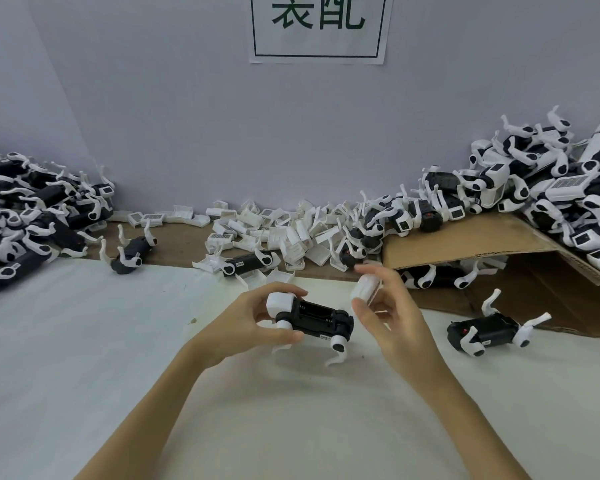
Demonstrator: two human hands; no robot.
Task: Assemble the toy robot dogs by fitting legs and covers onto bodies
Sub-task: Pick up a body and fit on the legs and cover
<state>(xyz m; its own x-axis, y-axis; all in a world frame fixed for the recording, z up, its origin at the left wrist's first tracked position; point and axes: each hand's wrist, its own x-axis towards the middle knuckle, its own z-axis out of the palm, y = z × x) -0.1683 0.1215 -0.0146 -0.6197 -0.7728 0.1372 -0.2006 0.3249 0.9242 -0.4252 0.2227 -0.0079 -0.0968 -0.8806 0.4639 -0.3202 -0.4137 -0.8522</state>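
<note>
With legs and one cover fitted, the left hand (253,318) grips the body (314,318) while the right hand (383,306) holds the remaining cover (365,291).

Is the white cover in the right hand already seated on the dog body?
No, the right hand holds the white cover apart from the dog body, which the left hand grips.

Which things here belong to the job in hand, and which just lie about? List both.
In hand:
left hand gripping the black dog body
right hand holding a white cover

Lying about:
loose white covers
left heap
right heap
cardboard
wall sign
</note>
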